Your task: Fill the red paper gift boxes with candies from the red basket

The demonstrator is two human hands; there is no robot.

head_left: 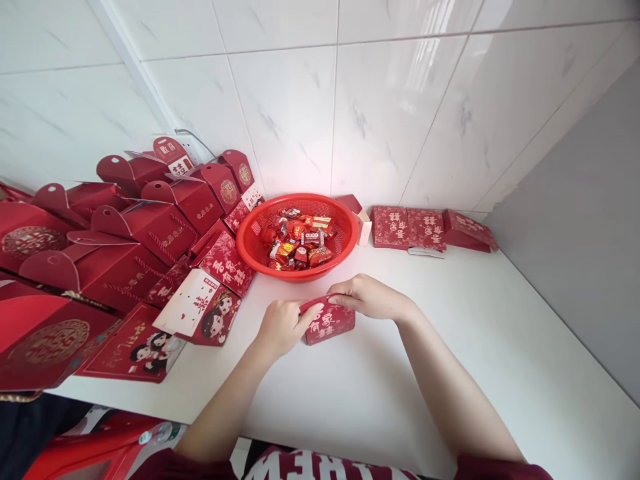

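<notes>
Shirt (320, 467), hands (281, 327) (367, 296) gripping red box (331, 325), long axis crosswise

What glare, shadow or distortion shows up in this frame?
Head view: streaky glare on the glossy white marbled wall tiles; head view: soft, diffuse shadow on the white tabletop below the dark red patterned cardboard box; head view: wide-angle stretching toward the edges.

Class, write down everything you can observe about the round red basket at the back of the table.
The round red basket, plastic by its look, has a wide smooth rim and walls pierced with small holes. It stands upright on the white table, near the tiled wall. Shiny wrapped sweets, mostly red, lie loosely heaped inside, below the rim. Neither hand touches it.
</notes>
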